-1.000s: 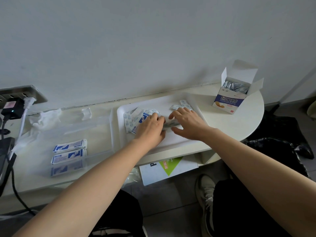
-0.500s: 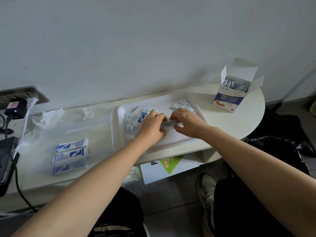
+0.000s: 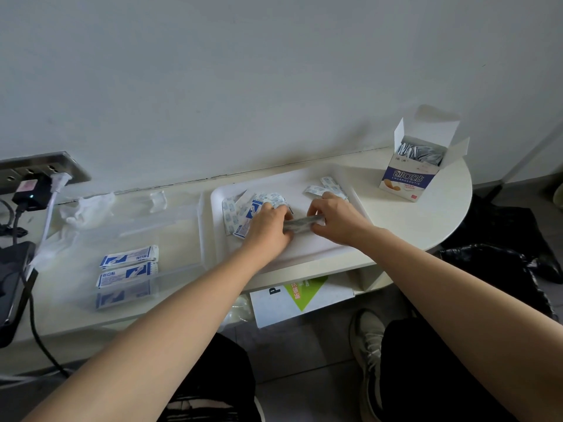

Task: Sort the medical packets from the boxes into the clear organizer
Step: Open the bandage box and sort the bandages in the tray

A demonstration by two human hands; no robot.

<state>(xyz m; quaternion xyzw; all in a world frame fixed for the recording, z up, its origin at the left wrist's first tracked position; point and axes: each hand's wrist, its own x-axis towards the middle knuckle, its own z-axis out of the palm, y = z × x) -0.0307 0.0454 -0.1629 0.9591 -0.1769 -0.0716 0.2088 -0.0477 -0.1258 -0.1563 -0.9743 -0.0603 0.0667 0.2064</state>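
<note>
A white tray (image 3: pixel 320 249) lies on the table with loose white-and-blue packets (image 3: pixel 236 216) at its left and more packets (image 3: pixel 327 185) at its back right. My left hand (image 3: pixel 268 228) and my right hand (image 3: pixel 338 219) meet over the tray's middle, both pinching a small stack of packets (image 3: pixel 301 223) held on edge between them. The clear organizer (image 3: pixel 128 239) sits to the left of the tray, with blue-and-white packets (image 3: pixel 128 271) in its near compartments. An open box (image 3: pixel 419 166) with silvery packets inside stands at the table's right end.
A crumpled clear wrapper (image 3: pixel 86 208) lies behind the organizer. A wall socket with a black adapter (image 3: pixel 32 190) and cables sits at the far left, above a dark device (image 3: pixel 12 287). A white-and-green carton (image 3: pixel 301 296) rests on the shelf under the table.
Both hands went from lying flat on the tray's packets to gathering a small stack, now lifted slightly and pinched between them.
</note>
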